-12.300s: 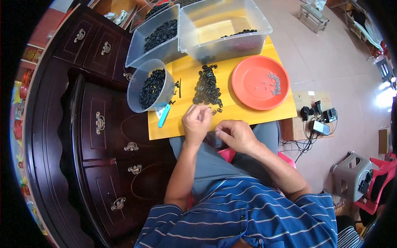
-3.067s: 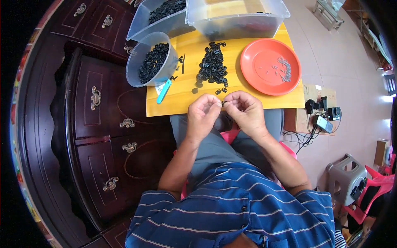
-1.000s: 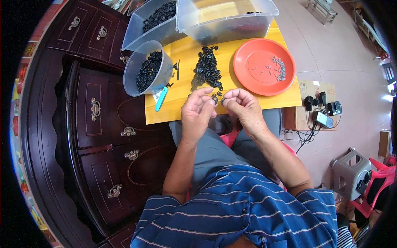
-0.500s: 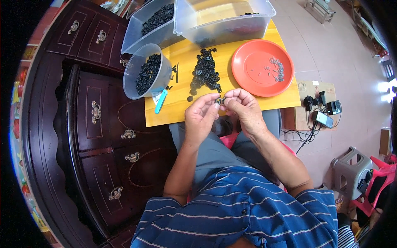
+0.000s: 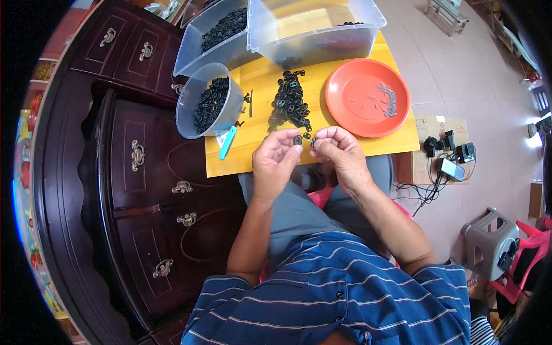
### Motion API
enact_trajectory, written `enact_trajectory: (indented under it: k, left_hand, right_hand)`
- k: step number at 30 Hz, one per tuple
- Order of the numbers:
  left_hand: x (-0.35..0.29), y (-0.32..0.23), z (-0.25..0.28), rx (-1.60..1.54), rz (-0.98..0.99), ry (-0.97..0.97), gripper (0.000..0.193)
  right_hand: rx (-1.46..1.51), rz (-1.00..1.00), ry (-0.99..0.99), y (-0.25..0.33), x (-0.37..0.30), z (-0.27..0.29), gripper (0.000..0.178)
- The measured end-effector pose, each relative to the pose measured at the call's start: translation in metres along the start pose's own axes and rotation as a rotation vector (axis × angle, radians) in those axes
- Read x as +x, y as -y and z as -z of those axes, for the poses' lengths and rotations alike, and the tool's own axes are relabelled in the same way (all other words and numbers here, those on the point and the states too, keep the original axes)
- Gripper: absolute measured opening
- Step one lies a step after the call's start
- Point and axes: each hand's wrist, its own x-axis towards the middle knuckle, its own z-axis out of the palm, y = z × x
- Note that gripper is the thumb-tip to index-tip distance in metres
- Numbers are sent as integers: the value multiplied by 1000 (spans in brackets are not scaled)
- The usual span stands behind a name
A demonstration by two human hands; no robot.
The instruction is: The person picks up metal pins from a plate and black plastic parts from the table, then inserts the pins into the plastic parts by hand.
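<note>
Left hand: thumb and forefinger pinched on a small black oval piece; other fingers loosely curled. Right hand: thumb and forefinger pinched on a small dark piece, mostly covered by the fingertips; exact shape cannot be told. Hands apart, narrow gap between, at the near edge of a flat yellow board.

Board: loose pile of black oval pieces just beyond the hands. Right of it, round orange-red plastic plate, small grey metal pins gathered on its right side. Left, round clear plastic tub of black pieces; slim turquoise tool near it. Far side, two translucent rectangular plastic bins, black pieces in both.

Room: dark-brown wooden cabinet left; grey plastic stool right.
</note>
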Motion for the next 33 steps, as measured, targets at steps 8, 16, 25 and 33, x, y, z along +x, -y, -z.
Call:
enact_trajectory:
  k: [8, 16, 25, 33]
  left_hand:
    - [-3, 4, -2, -125, 93, -23, 26]
    - [-1, 13, -2, -429, 186, -51, 22]
    - [-4, 25, -3, -422, 207, -79, 24]
    - [-1, 17, -1, -227, 42, -68, 21]
  right_hand:
    - [8, -10, -17, 0, 2, 2, 13]
    - [14, -4, -15, -1, 2, 2, 13]
    - [18, 3, -26, -3, 3, 5, 14]
    - [-41, 38, -8, -2, 0, 1, 13]
